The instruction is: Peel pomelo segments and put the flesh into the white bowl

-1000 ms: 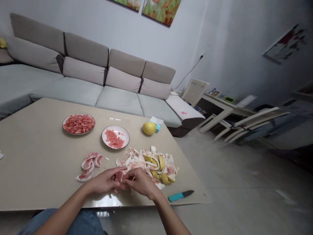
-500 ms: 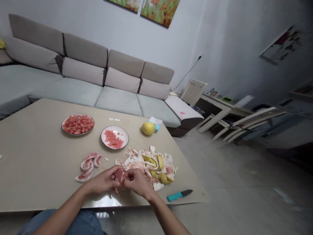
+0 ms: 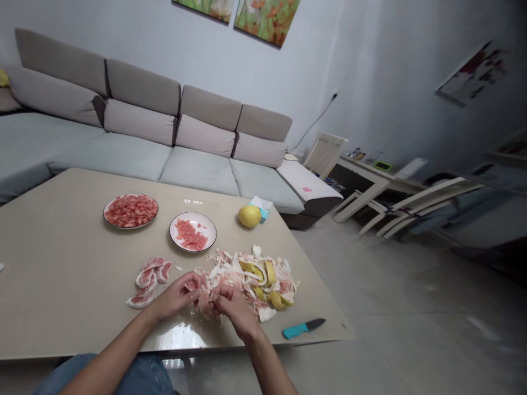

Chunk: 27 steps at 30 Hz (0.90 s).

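Observation:
My left hand [image 3: 175,297] and my right hand [image 3: 233,305] meet over the near edge of the beige table [image 3: 61,263]. Both pinch one pink pomelo segment [image 3: 202,299] between their fingertips. Just left of my left hand lie several peeled pink segments [image 3: 148,278]. Behind my right hand spreads a heap of white pith and yellow peel [image 3: 255,274]. Farther back stand a small white plate [image 3: 193,231] with a few pink pieces and a fuller plate [image 3: 130,210] to its left.
A knife with a teal handle [image 3: 303,328] lies near the table's front right corner. A whole yellow fruit [image 3: 249,215] and a tissue pack [image 3: 262,206] sit at the far right edge. A grey sofa [image 3: 135,137] runs behind the table.
Both hands have shifted slightly away from me, toward the peel heap, still working the same segment. My left fingers have curled in tighter around it.

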Available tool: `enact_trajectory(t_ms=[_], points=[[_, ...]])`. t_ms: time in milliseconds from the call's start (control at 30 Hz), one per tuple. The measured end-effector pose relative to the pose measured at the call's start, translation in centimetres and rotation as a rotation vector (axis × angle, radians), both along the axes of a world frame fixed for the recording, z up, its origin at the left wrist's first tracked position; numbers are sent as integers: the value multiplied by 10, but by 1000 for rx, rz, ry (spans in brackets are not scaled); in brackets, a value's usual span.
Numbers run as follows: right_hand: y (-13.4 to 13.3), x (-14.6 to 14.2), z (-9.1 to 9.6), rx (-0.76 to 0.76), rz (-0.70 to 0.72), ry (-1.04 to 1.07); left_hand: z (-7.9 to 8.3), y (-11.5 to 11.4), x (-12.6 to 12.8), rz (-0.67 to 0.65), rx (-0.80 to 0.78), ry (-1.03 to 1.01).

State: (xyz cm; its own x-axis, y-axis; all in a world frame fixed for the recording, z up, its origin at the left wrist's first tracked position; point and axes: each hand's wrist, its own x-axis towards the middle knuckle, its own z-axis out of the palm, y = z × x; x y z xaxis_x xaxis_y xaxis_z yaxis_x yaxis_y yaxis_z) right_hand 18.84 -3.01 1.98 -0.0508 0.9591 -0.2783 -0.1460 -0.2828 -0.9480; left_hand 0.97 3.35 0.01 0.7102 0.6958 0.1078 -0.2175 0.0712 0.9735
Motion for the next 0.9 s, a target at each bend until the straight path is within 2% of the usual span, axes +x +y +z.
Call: enact_trajectory(t_ms=[133, 300, 467, 600, 733, 900], points=[[-2, -8, -8, 16, -70, 99, 1, -3, 0, 24, -56, -23], [-8, -20, -23, 36, -167, 293, 2, -5, 2, 1, -247, -170], [-10, -29, -22, 46, -222, 486, 1, -7, 3, -34, -375, -266], [-6, -26, -25, 19, -325, 586, 1, -6, 1, -61, -441, -310], [-4, -22, -30, 18, -417, 585, -5, -1, 0, -14, -541, -340], [-7, -17, -26, 36, -457, 447, -8, 3, -3, 3, -592, -250]])
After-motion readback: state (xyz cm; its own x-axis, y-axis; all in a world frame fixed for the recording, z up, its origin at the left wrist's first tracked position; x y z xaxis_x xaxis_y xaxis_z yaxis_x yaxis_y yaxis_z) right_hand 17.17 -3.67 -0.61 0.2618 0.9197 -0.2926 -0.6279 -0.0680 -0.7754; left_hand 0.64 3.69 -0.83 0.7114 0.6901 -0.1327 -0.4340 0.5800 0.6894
